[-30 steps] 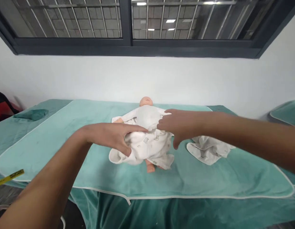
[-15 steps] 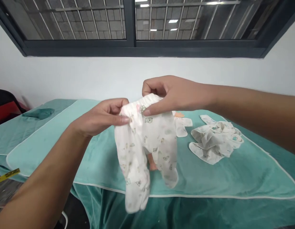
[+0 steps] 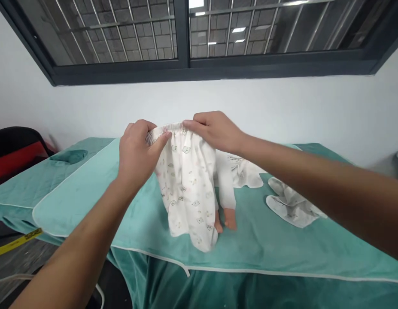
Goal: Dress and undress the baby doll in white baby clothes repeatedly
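Observation:
White baby pants [image 3: 186, 184] with small printed animals hang by their elastic waistband between my two hands. My left hand [image 3: 139, 148] is closed on the left side of the waistband, thumb at the front. Fingers and thumb of my right hand [image 3: 216, 131] pinch the waistband's right part. Both pant legs dangle down in front of a doll [image 3: 230, 216] lying on the bed. The doll wears white clothing [image 3: 245, 171]; its bare feet show beside the pants, and its upper body is mostly hidden.
Another crumpled white printed baby garment [image 3: 293, 206] lies on the right, partly behind my right forearm. A green mat [image 3: 137, 227] with white piping covers the bed. Behind stand a white wall and a barred window [image 3: 182, 64]. A black and red chair [image 3: 18, 154] is at the left.
The pants have turned and shifted slightly left in my hands, their legs now closer together. More of the doll's legs and clothing shows. The view has shifted a little.

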The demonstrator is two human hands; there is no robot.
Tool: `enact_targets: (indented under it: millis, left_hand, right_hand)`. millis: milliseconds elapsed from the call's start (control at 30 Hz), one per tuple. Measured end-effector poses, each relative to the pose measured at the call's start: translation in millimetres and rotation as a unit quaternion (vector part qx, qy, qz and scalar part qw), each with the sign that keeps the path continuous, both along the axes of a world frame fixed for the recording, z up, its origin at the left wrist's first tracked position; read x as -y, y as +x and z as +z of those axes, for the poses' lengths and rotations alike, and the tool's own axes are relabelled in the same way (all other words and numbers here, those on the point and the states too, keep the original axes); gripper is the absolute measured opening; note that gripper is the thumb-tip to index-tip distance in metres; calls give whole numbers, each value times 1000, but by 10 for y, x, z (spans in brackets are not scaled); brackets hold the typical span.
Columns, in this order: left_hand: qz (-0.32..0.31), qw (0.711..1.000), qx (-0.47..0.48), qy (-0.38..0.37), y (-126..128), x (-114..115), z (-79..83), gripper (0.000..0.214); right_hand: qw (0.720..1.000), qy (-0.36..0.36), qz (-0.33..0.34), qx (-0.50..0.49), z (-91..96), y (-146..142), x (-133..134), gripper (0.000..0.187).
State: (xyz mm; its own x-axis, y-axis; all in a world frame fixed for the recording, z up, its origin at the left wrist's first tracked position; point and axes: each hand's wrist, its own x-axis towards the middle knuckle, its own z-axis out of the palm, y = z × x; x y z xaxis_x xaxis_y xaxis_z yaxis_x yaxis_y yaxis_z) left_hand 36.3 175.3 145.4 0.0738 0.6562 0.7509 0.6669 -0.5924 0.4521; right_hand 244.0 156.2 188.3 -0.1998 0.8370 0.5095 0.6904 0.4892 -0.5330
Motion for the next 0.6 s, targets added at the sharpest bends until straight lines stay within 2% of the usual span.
enact_targets:
  millis: [33,100,133,200,233,300,367,400,467,533,600]
  left_hand:
    - [-7,999,39,-22,24,-21,-66,29]
    - [-57,986,125,-98,94,-37,-251,52]
    - [-99,970,158,-155,138,-31,-370,63]
    - [-195,920,189,-282,231,10,-642,74]
    - [-229,889,195,-344,275,38,-785,74]
    - [-254,834,217,-439,341,90,-1052,61]
    - [-261,788,267,-490,365,104,-1271,45]
    - [-255,773,299,-498,358,90,-1359,41]
    - [-202,774,353,-485,310,19,-1498,35]
    - [-106,817,336,-457,243,-79,-1591,33]
    - [-36,875,241,-419,203,-156,-1638,35]
  right_hand:
    - [999,-14,-4,-50,-66,-54,-84,50]
    - [984,-68,-2,-164,-177,-156,-259,48]
    - [971,-99,5,-218,-227,-196,-348,46]
    - [945,-151,19,-289,-342,-239,-526,42]
    - [940,-166,13,-298,-418,-238,-612,39]
    - [945,-179,-23,-274,-626,-196,-766,33]
    - [954,-184,-64,-228,-902,-113,-885,24]
    - [957,-186,-72,-211,-1054,-63,-928,18]
    - [964,-185,-71,-177,-1346,43,-987,7]
    - [973,-170,-73,-135,-1574,155,-1028,10]
    - [982,-139,-80,-96,-1712,286,-1080,13]
